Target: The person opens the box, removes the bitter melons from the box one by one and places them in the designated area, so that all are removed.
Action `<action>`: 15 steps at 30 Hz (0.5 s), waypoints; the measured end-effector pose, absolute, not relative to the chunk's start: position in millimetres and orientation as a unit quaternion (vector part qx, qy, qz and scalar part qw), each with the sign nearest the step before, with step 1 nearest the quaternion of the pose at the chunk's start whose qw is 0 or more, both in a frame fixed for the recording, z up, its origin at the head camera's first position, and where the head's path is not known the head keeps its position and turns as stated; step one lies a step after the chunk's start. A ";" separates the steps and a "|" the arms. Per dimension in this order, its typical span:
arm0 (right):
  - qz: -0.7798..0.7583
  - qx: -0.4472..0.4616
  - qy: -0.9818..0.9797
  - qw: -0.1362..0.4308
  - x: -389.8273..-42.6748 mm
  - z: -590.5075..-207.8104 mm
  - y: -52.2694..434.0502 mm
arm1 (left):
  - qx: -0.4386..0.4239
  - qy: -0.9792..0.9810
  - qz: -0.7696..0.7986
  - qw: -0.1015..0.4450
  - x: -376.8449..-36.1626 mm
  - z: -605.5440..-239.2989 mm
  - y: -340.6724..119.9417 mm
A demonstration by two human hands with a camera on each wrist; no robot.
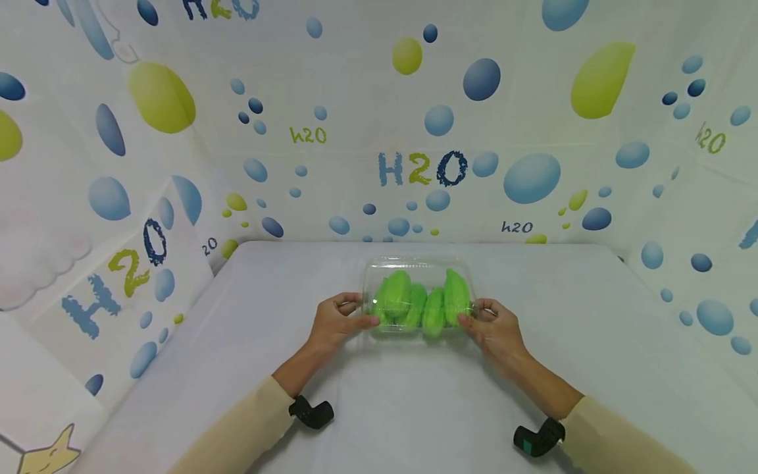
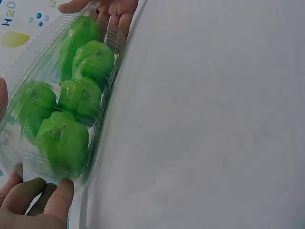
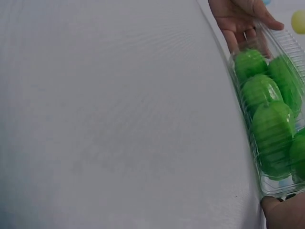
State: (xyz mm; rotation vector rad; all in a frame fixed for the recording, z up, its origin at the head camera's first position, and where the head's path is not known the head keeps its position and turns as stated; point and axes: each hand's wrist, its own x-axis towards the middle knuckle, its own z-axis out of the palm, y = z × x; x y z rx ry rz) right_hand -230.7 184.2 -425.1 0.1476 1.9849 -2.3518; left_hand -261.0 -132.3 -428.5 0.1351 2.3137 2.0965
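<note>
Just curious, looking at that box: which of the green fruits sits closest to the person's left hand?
The end fruit in the clear box, right above the left hand's fingertips; the others line up farther toward the right hand.

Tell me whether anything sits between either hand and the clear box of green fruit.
Nothing visible does. The left hand and the right hand each already grip an end of the clear box, which lies on the white table with green fruit inside. No other object lies near it.
</note>
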 end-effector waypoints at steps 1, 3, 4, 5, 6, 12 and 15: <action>-0.764 0.051 0.643 0.024 -230.5 -426.0 183.5 | 0.041 0.741 0.670 0.003 -260.5 -428.7 -131.6; -0.769 0.055 0.637 0.013 -230.3 -427.9 182.1 | 0.036 0.738 0.674 -0.005 -259.5 -428.7 -130.1; -0.771 0.057 0.635 0.009 -230.2 -428.7 181.4 | 0.034 0.736 0.677 -0.008 -258.9 -428.5 -129.4; -0.775 0.058 0.629 0.007 -230.1 -429.4 180.7 | 0.033 0.733 0.680 -0.011 -258.7 -428.8 -128.8; -0.778 0.059 0.625 0.004 -230.1 -429.8 180.0 | 0.032 0.729 0.683 -0.013 -258.4 -428.6 -128.1; -0.796 0.067 0.602 -0.010 -231.2 -430.0 178.0 | 0.022 0.720 0.693 -0.030 -255.0 -428.0 -125.7; -0.795 0.078 0.601 -0.017 -231.5 -429.4 177.9 | 0.026 0.732 0.680 -0.041 -252.6 -428.2 -124.8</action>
